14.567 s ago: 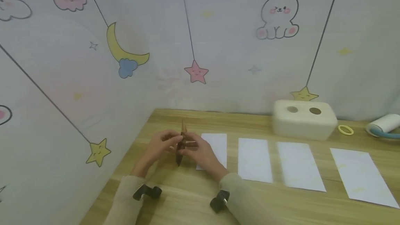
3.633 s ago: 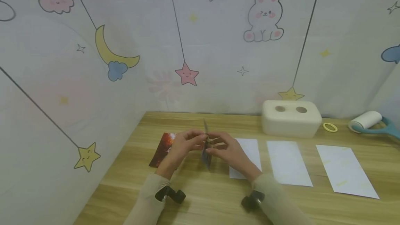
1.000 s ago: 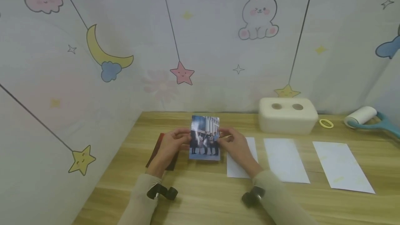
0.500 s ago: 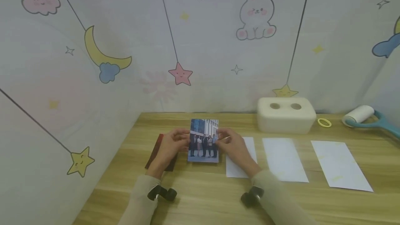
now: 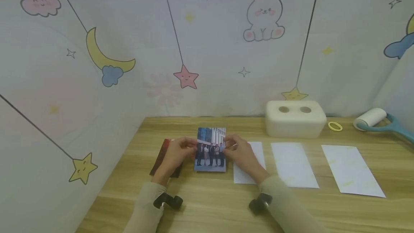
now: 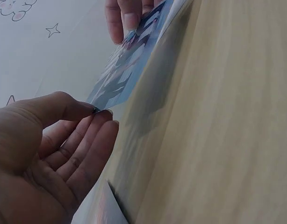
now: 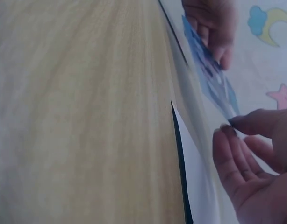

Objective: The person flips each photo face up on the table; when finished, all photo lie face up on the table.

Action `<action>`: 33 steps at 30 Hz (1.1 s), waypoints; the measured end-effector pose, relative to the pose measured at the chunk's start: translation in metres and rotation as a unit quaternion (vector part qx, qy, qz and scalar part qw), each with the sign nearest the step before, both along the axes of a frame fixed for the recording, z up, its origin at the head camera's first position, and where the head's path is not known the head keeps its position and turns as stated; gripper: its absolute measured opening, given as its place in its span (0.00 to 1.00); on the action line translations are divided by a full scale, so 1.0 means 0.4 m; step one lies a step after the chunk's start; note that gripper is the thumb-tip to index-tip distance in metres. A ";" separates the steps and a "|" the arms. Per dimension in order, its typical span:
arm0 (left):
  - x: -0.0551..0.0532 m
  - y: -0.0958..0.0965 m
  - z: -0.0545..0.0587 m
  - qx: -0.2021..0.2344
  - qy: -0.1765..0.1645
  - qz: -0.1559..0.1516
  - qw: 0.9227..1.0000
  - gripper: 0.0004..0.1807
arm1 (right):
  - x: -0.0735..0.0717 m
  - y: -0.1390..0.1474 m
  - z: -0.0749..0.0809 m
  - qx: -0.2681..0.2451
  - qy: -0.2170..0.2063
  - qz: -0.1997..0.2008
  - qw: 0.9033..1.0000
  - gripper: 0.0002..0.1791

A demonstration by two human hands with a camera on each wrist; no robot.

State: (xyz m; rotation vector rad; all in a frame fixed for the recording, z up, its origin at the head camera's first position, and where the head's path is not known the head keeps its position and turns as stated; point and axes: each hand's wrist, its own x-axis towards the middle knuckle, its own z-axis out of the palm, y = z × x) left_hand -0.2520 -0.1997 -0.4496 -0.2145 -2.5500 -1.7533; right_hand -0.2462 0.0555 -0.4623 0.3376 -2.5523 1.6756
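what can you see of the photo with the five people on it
The photo is a thin, flat rectangle, taller than wide, that looks like printed paper or card. Its picture, mostly blue and whitish, shows five standing people in front of buildings; their faces are too small to make out. The left hand pinches its left edge and the right hand its right. The left wrist view shows it lifted off the wooden table, printed side toward the person. Its back is hidden.

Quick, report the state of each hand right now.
Left hand: holding a blue-toned, glossy, rectangular photo print, pinched at its left edge.
Right hand: holding the same photo print, pinched at its right edge.
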 end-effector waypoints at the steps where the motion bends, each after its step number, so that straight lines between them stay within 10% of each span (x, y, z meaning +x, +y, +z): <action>1: 0.000 0.000 0.000 -0.009 0.001 0.000 1.000 0.10 | 0.000 0.000 0.000 0.005 0.001 0.002 1.000 0.20; 33: 0.003 -0.009 -0.007 -0.107 -0.018 -0.057 0.992 0.08 | 0.014 -0.009 0.013 0.126 -0.018 0.034 0.991 0.18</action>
